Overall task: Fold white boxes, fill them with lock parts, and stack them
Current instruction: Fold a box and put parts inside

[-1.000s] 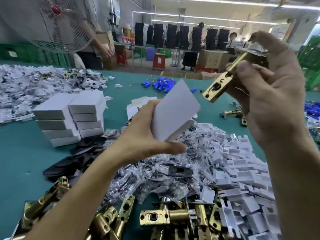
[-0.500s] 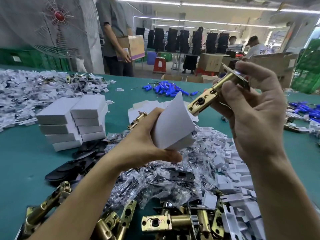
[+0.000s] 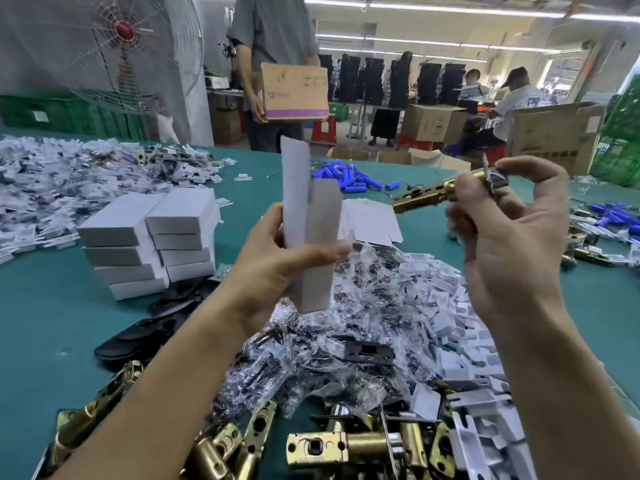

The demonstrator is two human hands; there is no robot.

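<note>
Head view: left hand (image 3: 273, 268) grips upright box (image 3: 317, 244), right hand (image 3: 512, 244) latch (image 3: 429, 195).

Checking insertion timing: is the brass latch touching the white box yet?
Apart. Head view shows green table between the brass latch in the right hand and the white box.

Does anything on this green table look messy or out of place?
Mostly loose heaps, not damage. Clear bagged parts and brass latches lie jumbled near the person. The two stacks of white boxes lean slightly, edges uneven. The left hand holds an open box upright.
</note>
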